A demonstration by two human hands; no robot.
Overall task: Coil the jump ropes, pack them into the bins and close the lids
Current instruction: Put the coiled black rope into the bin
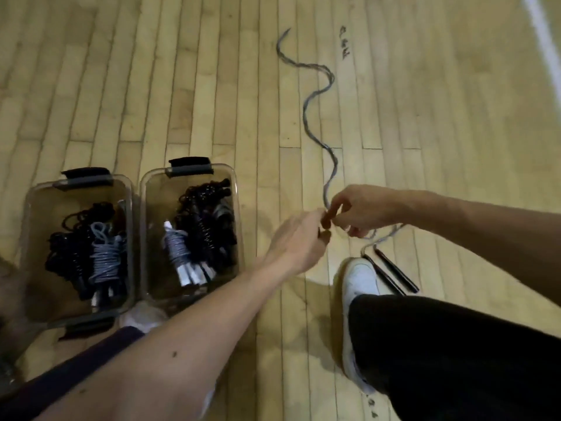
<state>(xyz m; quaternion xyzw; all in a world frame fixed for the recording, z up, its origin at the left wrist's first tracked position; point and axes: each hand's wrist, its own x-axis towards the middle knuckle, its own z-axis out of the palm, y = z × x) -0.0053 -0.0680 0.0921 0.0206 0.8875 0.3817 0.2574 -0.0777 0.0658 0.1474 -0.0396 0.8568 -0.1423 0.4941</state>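
A grey jump rope (315, 98) snakes doubled across the wooden floor away from me. Its two black handles (394, 273) lie by my white shoe. My right hand (361, 209) pinches the rope near its handle end. My left hand (299, 241) meets it fingertip to fingertip and pinches the same stretch of rope. Two clear bins stand open side by side at the left. The left bin (30, 226) and the right bin (235, 183) each hold several coiled ropes, black and grey.
My white shoe (359, 287) and dark trouser leg (455, 354) stand right of the bins. Black latches (189, 167) hang on the bins' far rims. Another white shoe (142, 317) shows beside the bins. No lids are in view.
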